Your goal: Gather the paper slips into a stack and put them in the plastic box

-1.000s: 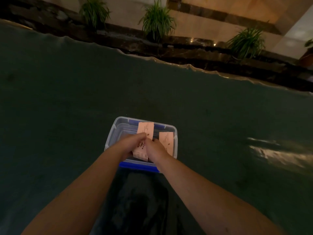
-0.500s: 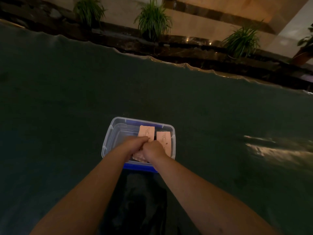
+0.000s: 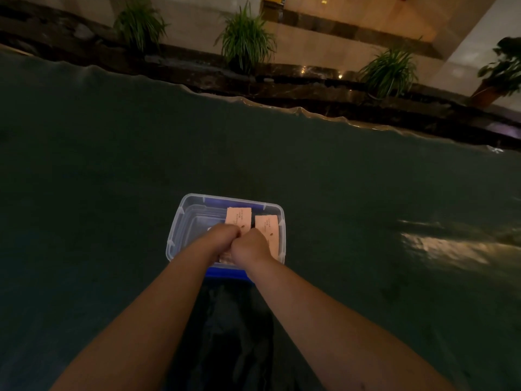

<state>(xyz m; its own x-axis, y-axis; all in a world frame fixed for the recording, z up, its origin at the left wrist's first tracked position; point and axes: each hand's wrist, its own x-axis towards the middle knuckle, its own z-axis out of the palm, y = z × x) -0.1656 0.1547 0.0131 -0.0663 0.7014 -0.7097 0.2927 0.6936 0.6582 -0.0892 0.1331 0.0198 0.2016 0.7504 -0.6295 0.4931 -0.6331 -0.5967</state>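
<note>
A clear plastic box [image 3: 180, 221] with blue edging sits on the dark green table near me. Inside it a pink stack of paper slips [image 3: 239, 218] lies lengthwise, and a second pink stack [image 3: 269, 227] lies beside it on the right. My left hand [image 3: 221, 237] and my right hand [image 3: 248, 246] are pressed together over the near end of the left stack, fingers curled on it. The near ends of both stacks are hidden under my hands.
The green table cover [image 3: 112, 165] ends at a wavy far edge. Beyond it runs a dark stone ledge with several potted plants [image 3: 245, 38]. A glare patch [image 3: 439, 246] shines on the table at right.
The stack in my hands has gone lower into the box, and less of it shows past my fingers. My hands have closed up against each other.
</note>
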